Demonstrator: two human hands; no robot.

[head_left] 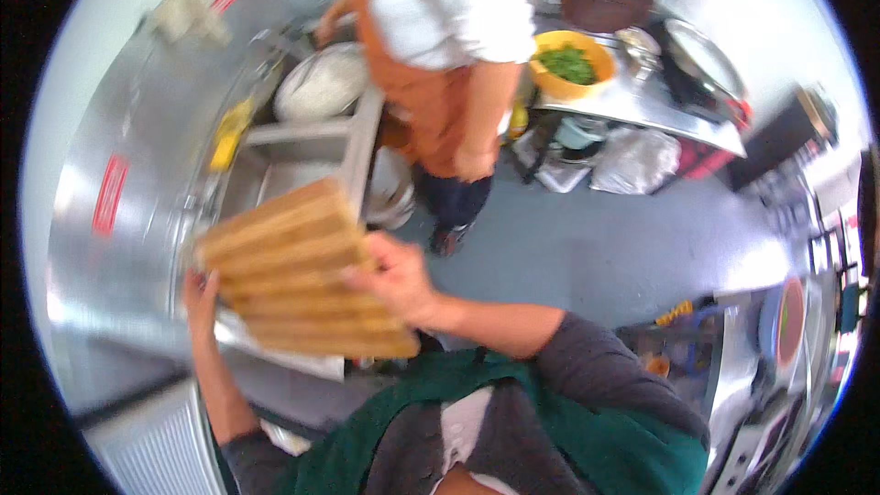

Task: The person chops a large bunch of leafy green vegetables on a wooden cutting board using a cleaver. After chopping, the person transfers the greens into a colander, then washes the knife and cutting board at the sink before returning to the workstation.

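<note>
A striped wooden cutting board (302, 275) is held up, tilted, in front of the stainless steel sink (295, 158). My right hand (402, 278) grips its right edge, thumb on the upper face. At the board's far left edge is my left hand (201, 289), its fingers touching or gripping the edge; part of them is blurred. The board hides the near part of the sink and the counter beneath it.
A co-worker in an orange apron (426, 110) stands beside the sink, near a large pale round vessel (323, 82). A yellow cloth (232, 134) lies by the sink's back edge. Right of the co-worker, a yellow bowl of greens (570, 65) stands on a steel table (646, 106).
</note>
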